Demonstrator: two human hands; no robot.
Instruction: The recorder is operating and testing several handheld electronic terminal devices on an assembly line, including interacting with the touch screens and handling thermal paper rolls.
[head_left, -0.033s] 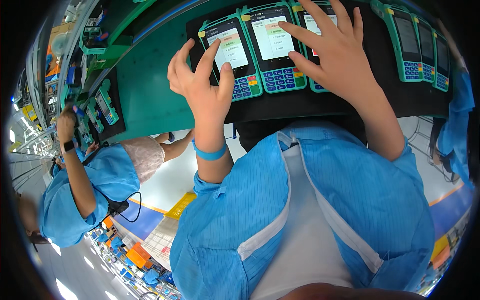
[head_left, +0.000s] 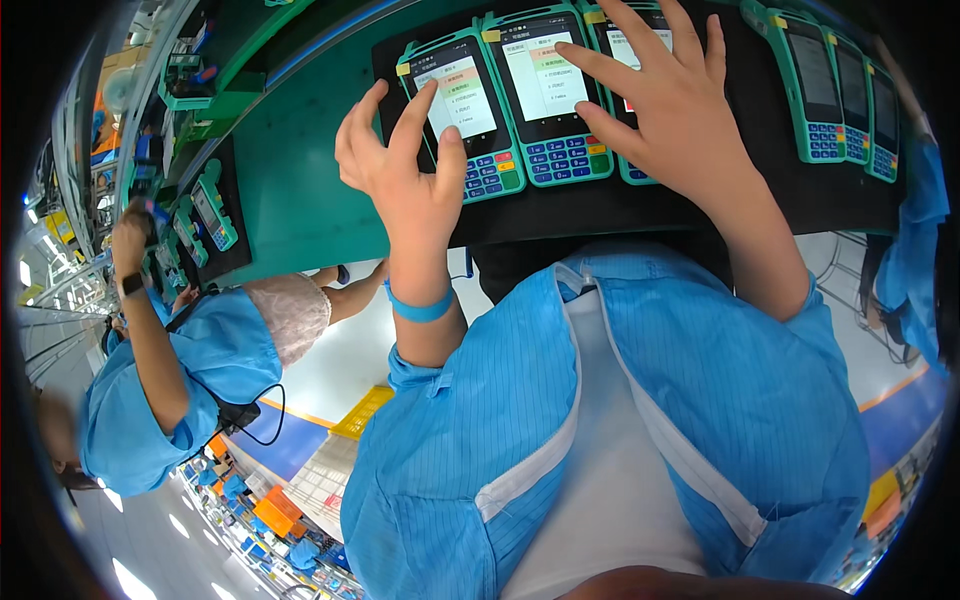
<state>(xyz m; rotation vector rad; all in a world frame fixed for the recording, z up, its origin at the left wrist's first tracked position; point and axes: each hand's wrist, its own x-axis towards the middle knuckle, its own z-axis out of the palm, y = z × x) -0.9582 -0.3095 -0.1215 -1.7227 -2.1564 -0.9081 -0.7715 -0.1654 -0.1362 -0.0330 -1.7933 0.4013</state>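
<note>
Three card payment terminals with green cases and lit screens lie in a row on a black mat (head_left: 600,215). Over the left terminal (head_left: 493,176) is my left hand (head_left: 405,175), its fingers apart and its index fingertip at the upper part of the screen. My right hand (head_left: 670,115) spreads across the right terminal (head_left: 635,172) and hides most of it. Its index finger reaches to the screen of the middle terminal (head_left: 568,158), with the thumb by that screen's lower right edge. Neither hand holds anything. Whether the fingertips touch the glass, I cannot tell.
Several more terminals (head_left: 822,140) with dark screens stand close together at the right. On the left, a co-worker in a blue smock (head_left: 235,340) works by other terminals (head_left: 212,205) on the green bench (head_left: 310,180). A yellow crate (head_left: 362,412) is on the floor.
My left index finger has shifted very slightly over the left terminal's screen. The co-worker's raised hand has moved a little. My right hand and the terminals look the same.
</note>
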